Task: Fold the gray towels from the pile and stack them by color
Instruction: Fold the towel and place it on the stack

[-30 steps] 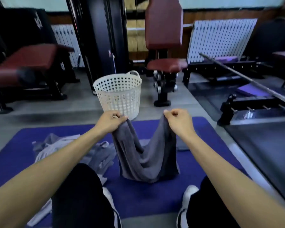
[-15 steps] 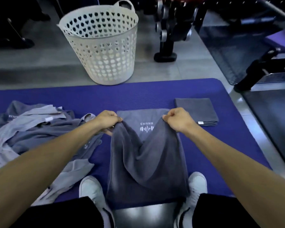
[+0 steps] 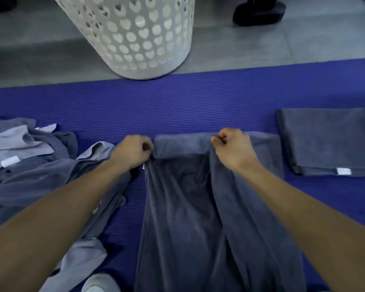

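A dark gray towel (image 3: 183, 207) lies lengthwise on the blue mat (image 3: 177, 106) in front of me, its far end doubled over. My left hand (image 3: 133, 150) pinches the towel's left upper corner. My right hand (image 3: 232, 148) grips the right upper corner, fingers curled around the cloth. The towel sags in folds between both hands down toward my legs. A pile of unfolded light and dark gray towels (image 3: 36, 163) spreads at the left, partly under my left forearm. One folded dark gray towel (image 3: 325, 140) with a white tag rests at the right.
A white perforated laundry basket (image 3: 135, 34) stands on the gray floor just beyond the mat's far edge. A black machine foot (image 3: 259, 11) sits at the top right. The tip of my white shoe (image 3: 99, 283) shows at the bottom.
My head has tilted down and closer. Both hands have carried the towel's corners forward and lower onto the mat, so the printed logo is now covered.
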`<action>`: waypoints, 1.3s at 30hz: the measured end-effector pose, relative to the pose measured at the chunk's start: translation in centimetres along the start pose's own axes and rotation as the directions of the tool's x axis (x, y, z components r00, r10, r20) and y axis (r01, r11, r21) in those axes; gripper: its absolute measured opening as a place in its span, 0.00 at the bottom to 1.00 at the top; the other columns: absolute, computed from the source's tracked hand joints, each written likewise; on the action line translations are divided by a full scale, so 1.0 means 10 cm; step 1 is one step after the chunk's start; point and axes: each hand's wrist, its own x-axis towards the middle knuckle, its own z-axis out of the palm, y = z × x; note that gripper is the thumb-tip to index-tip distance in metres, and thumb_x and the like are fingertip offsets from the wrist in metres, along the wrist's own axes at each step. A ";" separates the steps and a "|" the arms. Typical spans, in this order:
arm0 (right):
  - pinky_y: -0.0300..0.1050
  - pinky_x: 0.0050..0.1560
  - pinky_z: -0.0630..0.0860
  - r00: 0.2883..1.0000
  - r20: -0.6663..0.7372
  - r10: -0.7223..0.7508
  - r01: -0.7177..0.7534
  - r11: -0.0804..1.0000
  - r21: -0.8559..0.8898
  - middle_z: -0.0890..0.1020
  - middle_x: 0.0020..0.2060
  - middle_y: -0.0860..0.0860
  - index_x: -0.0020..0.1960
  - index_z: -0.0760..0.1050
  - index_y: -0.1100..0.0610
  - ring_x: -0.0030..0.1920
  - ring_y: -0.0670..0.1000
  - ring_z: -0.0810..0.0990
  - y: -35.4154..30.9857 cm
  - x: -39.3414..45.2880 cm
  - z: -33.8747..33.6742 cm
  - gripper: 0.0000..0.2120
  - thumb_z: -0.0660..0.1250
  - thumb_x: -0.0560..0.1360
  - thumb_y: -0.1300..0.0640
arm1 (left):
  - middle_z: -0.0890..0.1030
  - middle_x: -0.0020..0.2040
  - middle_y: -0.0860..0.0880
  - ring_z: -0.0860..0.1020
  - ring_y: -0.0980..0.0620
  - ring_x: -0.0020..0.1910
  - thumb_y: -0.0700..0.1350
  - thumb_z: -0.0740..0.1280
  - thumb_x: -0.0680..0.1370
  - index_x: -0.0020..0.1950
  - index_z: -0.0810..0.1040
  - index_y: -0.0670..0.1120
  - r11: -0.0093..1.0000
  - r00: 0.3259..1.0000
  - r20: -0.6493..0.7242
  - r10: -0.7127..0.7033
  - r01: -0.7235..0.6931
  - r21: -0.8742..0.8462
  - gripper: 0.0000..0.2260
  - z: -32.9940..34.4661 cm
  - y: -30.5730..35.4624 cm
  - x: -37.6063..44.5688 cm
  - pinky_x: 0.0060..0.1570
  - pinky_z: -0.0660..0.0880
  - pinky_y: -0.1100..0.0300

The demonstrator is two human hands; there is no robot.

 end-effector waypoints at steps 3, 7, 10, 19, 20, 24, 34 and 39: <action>0.48 0.40 0.76 1.000 0.004 -0.002 0.001 1.000 0.031 0.78 0.32 0.49 0.40 0.72 0.54 0.35 0.50 0.77 0.12 0.10 0.32 0.12 0.64 0.80 0.52 | 0.82 0.38 0.53 0.81 0.53 0.42 0.44 0.75 0.73 0.42 0.81 0.49 0.996 0.999 -0.023 -0.038 0.036 -0.080 0.04 0.12 -0.07 0.20 0.45 0.79 0.54; 0.41 0.35 0.75 1.000 0.004 0.004 -0.004 0.997 0.083 0.80 0.32 0.48 0.42 0.76 0.54 0.34 0.45 0.79 0.19 0.15 0.57 0.10 0.63 0.80 0.52 | 0.82 0.36 0.51 0.81 0.54 0.39 0.45 0.76 0.73 0.43 0.81 0.45 0.997 0.995 0.083 -0.056 0.060 -0.041 0.06 0.14 -0.10 0.35 0.43 0.79 0.56; 0.34 0.28 0.72 0.999 -0.022 0.035 -0.031 0.987 0.160 0.80 0.31 0.48 0.40 0.77 0.55 0.33 0.44 0.79 0.22 0.17 0.55 0.12 0.64 0.80 0.53 | 0.84 0.36 0.46 0.83 0.50 0.35 0.42 0.76 0.73 0.43 0.82 0.43 0.990 0.987 0.153 -0.053 0.072 -0.121 0.05 0.03 -0.07 0.36 0.40 0.82 0.58; 0.33 0.27 0.66 0.993 -0.030 0.110 -0.087 0.904 0.419 0.71 0.26 0.47 0.41 0.75 0.62 0.25 0.43 0.66 0.25 0.30 0.49 0.16 0.66 0.80 0.51 | 0.80 0.27 0.56 0.75 0.61 0.27 0.39 0.75 0.73 0.38 0.81 0.45 0.761 0.986 -0.093 -0.137 0.044 -0.648 0.06 0.18 0.00 0.54 0.32 0.74 0.67; 0.34 0.27 0.67 0.993 -0.027 0.112 -0.089 0.896 0.434 0.71 0.27 0.48 0.42 0.76 0.63 0.26 0.43 0.67 0.24 0.30 0.50 0.16 0.66 0.80 0.51 | 0.80 0.28 0.56 0.75 0.61 0.28 0.40 0.76 0.73 0.37 0.82 0.46 0.768 0.983 -0.127 -0.133 0.021 -0.640 0.06 0.21 0.00 0.57 0.33 0.74 0.66; 0.39 0.31 0.70 0.994 -0.018 0.111 -0.092 0.897 0.432 0.73 0.28 0.50 0.42 0.76 0.63 0.28 0.45 0.70 0.22 0.28 0.54 0.16 0.65 0.80 0.51 | 0.81 0.33 0.53 0.75 0.64 0.29 0.44 0.78 0.71 0.39 0.84 0.48 0.857 0.976 -0.192 -0.103 -0.011 -0.516 0.04 0.37 -0.01 0.64 0.38 0.72 0.67; 0.49 0.33 0.75 0.995 0.006 0.099 -0.093 0.905 0.416 0.79 0.34 0.61 0.41 0.77 0.61 0.31 0.51 0.73 0.31 0.18 0.51 0.15 0.65 0.80 0.51 | 0.81 0.37 0.54 0.79 0.60 0.37 0.46 0.77 0.72 0.49 0.81 0.47 0.888 0.941 -0.265 -0.209 0.069 -0.455 0.09 0.45 -0.12 0.51 0.42 0.75 0.67; 0.53 0.34 0.77 0.996 0.014 0.091 -0.089 0.915 0.393 0.79 0.35 0.62 0.41 0.76 0.62 0.31 0.54 0.74 0.30 0.16 0.54 0.16 0.66 0.80 0.50 | 0.80 0.35 0.56 0.78 0.67 0.34 0.44 0.77 0.73 0.54 0.83 0.46 0.874 0.947 -0.264 -0.182 0.033 -0.484 0.11 0.48 -0.16 0.51 0.50 0.76 0.67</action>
